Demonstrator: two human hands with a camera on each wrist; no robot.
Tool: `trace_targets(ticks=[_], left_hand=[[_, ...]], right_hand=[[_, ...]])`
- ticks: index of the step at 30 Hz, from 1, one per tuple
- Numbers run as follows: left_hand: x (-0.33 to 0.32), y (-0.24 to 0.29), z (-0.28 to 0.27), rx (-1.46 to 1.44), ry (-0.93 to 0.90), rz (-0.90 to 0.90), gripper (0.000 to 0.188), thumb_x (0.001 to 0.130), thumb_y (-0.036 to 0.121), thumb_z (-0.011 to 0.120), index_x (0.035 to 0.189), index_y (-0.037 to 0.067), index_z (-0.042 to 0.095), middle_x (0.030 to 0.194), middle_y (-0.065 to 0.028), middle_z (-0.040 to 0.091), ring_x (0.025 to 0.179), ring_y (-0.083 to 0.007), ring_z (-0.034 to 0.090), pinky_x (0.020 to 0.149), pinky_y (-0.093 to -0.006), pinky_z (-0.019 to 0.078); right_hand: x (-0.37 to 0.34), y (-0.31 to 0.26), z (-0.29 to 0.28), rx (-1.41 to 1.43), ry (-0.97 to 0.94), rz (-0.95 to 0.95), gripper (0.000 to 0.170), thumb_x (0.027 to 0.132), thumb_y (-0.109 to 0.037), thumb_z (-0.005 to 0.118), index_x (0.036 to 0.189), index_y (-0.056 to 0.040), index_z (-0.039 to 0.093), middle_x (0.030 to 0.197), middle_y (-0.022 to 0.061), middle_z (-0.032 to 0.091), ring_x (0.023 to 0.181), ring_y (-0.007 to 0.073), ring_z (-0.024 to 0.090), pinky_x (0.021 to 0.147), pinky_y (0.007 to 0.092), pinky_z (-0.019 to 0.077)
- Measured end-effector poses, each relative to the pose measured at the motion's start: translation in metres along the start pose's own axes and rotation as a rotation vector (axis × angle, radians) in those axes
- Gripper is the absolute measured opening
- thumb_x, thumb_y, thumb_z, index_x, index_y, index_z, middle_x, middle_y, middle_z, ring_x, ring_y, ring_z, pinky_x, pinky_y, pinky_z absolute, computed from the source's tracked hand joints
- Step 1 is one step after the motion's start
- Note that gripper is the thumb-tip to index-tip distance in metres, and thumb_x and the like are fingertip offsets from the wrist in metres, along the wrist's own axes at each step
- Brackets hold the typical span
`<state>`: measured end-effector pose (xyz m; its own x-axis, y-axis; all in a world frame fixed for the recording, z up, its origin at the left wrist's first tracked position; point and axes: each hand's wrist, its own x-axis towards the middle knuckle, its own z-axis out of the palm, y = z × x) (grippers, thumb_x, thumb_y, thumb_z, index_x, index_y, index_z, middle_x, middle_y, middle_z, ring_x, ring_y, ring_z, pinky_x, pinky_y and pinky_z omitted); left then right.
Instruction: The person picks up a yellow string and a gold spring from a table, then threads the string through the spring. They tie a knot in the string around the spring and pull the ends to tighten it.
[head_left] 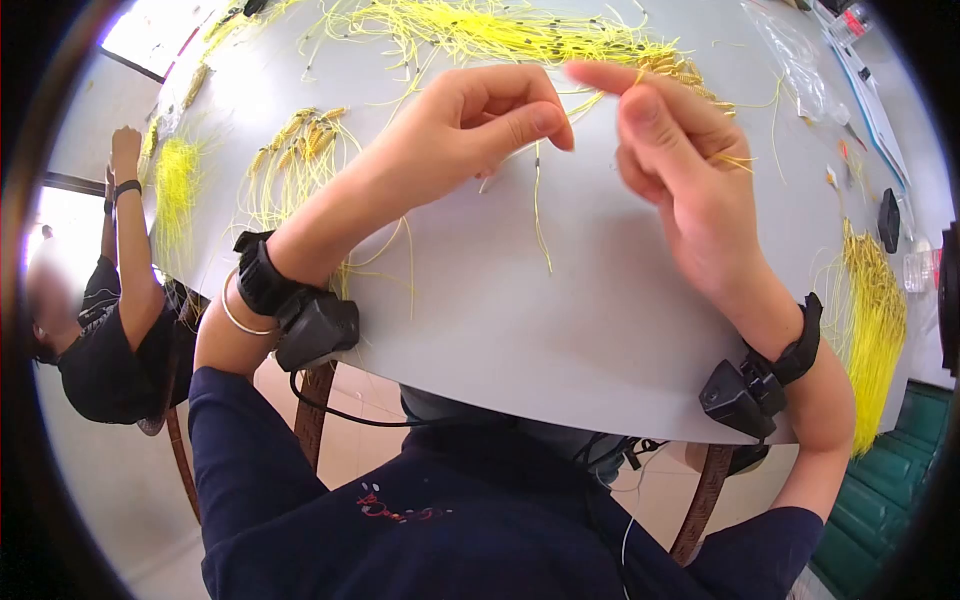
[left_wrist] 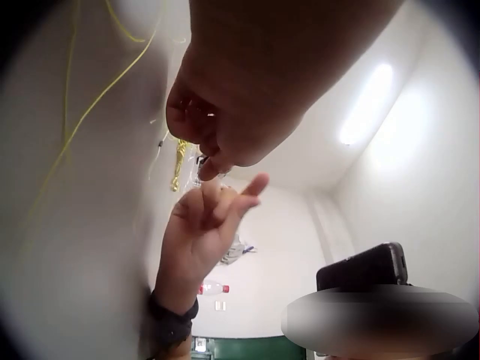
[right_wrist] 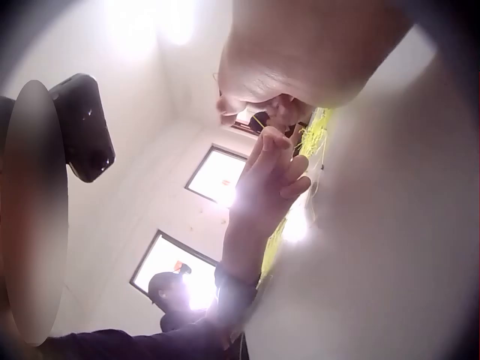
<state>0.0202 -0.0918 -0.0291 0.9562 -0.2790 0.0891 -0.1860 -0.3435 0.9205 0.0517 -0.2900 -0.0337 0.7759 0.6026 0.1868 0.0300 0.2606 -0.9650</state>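
In the head view my left hand (head_left: 490, 125) is raised over the table, thumb and index fingertips together in a pinch on a thin yellow cord. Facing it, my right hand (head_left: 690, 160) has its fingers curled and the index finger extended toward the left. A yellow cord (head_left: 736, 160) shows at the outer side of that hand and again by its index finger, so the fingers grip it. Between and below the hands is a short yellow cord (head_left: 540, 215) with a dark bead near its top. The pinched part of the cord is hidden by the fingertips.
Yellow cords with dark beads (head_left: 470, 35) lie in a long pile at the table's far side. More bundles lie at left (head_left: 300, 150) and right (head_left: 875, 320). A clear plastic bag (head_left: 800, 65) is at the far right. Another person (head_left: 110, 320) sits at the left.
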Motion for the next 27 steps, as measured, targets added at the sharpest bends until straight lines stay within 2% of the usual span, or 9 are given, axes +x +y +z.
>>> trace_targets(ticks=[1, 4, 8, 10, 13, 17, 20, 22, 27], left_hand=[[-0.002, 0.005, 0.002, -0.040, -0.059, -0.022, 0.019, 0.091, 0.020, 0.051, 0.083, 0.005, 0.059, 0.077, 0.0051, 0.060, 0.055, -0.0003, 0.037, 0.050, -0.0172, 0.0308], [-0.007, 0.014, 0.004, -0.008, -0.063, -0.026, 0.021, 0.092, 0.024, 0.052, 0.084, 0.005, 0.058, 0.073, 0.0039, 0.053, 0.058, -0.0018, 0.039, 0.053, -0.0168, 0.0339], [-0.005, 0.011, -0.002, 0.018, -0.001, 0.048, 0.022, 0.091, 0.024, 0.053, 0.084, 0.004, 0.058, 0.071, 0.0043, 0.051, 0.058, -0.0018, 0.039, 0.051, -0.0174, 0.0329], [-0.008, 0.011, 0.001, 0.034, -0.042, 0.070, 0.021, 0.091, 0.023, 0.053, 0.083, 0.004, 0.057, 0.070, 0.0045, 0.050, 0.058, -0.0018, 0.039, 0.051, -0.0177, 0.0326], [-0.008, 0.013, 0.003, 0.037, -0.101, 0.070, 0.023, 0.091, 0.024, 0.053, 0.082, 0.004, 0.056, 0.069, 0.0044, 0.048, 0.058, -0.0018, 0.039, 0.051, -0.0178, 0.0322], [-0.012, 0.020, 0.002, -0.054, -0.154, -0.037, 0.029, 0.091, 0.029, 0.052, 0.079, 0.003, 0.055, 0.067, 0.0036, 0.047, 0.057, -0.0022, 0.039, 0.052, -0.0179, 0.0322], [-0.009, 0.020, -0.003, -0.069, -0.179, -0.026, 0.031, 0.091, 0.030, 0.050, 0.077, 0.003, 0.054, 0.067, 0.0023, 0.049, 0.058, -0.0025, 0.040, 0.052, -0.0181, 0.0327], [-0.007, 0.017, -0.004, -0.059, -0.159, -0.018, 0.031, 0.091, 0.030, 0.049, 0.077, 0.003, 0.053, 0.067, 0.0019, 0.049, 0.058, -0.0026, 0.041, 0.052, -0.0185, 0.0332], [-0.004, 0.012, -0.003, -0.041, -0.105, -0.030, 0.025, 0.090, 0.024, 0.051, 0.082, 0.002, 0.056, 0.072, -0.0003, 0.055, 0.058, -0.0030, 0.043, 0.053, -0.0184, 0.0365]], right_hand=[[0.001, 0.003, 0.000, -0.001, 0.001, 0.002, 0.022, 0.089, -0.021, 0.058, 0.100, -0.0040, 0.067, 0.073, -0.0035, 0.061, 0.057, 0.0017, 0.042, 0.049, 0.0182, 0.0325], [0.011, 0.019, 0.003, -0.478, 0.171, -0.419, 0.016, 0.084, -0.013, 0.062, 0.094, -0.0008, 0.066, 0.064, 0.0004, 0.056, 0.058, 0.0049, 0.046, 0.051, 0.0213, 0.0379], [0.001, 0.003, 0.005, -0.606, 0.071, -0.156, 0.012, 0.081, -0.011, 0.064, 0.077, -0.0008, 0.061, 0.061, 0.0026, 0.051, 0.056, 0.0065, 0.044, 0.050, 0.0215, 0.0366], [0.000, 0.006, 0.004, -0.635, -0.034, -0.364, 0.025, 0.081, -0.007, 0.062, 0.067, -0.0050, 0.042, 0.062, -0.0044, 0.038, 0.053, 0.0011, 0.033, 0.045, 0.0182, 0.0255], [0.000, 0.007, 0.005, -0.692, -0.037, -0.436, 0.030, 0.077, -0.002, 0.061, 0.064, -0.0069, 0.036, 0.060, -0.0037, 0.031, 0.051, 0.0023, 0.030, 0.046, 0.0184, 0.0238], [-0.002, 0.004, 0.004, -0.677, -0.036, -0.435, 0.031, 0.075, 0.003, 0.061, 0.062, -0.0073, 0.035, 0.060, -0.0033, 0.030, 0.052, 0.0039, 0.027, 0.045, 0.0199, 0.0220], [0.000, 0.004, -0.003, -0.702, 0.050, -0.502, 0.027, 0.070, 0.002, 0.064, 0.060, -0.0056, 0.040, 0.055, 0.0006, 0.036, 0.049, 0.0102, 0.036, 0.045, 0.0229, 0.0291], [0.005, 0.003, -0.011, -0.902, 0.129, -0.738, 0.028, 0.069, 0.004, 0.063, 0.060, -0.0061, 0.038, 0.054, 0.0000, 0.035, 0.048, 0.0107, 0.034, 0.044, 0.0231, 0.0282], [0.007, 0.005, -0.011, -0.951, 0.208, -0.801, 0.030, 0.069, 0.004, 0.063, 0.059, -0.0062, 0.037, 0.053, -0.0004, 0.035, 0.050, 0.0105, 0.034, 0.044, 0.0237, 0.0275]])
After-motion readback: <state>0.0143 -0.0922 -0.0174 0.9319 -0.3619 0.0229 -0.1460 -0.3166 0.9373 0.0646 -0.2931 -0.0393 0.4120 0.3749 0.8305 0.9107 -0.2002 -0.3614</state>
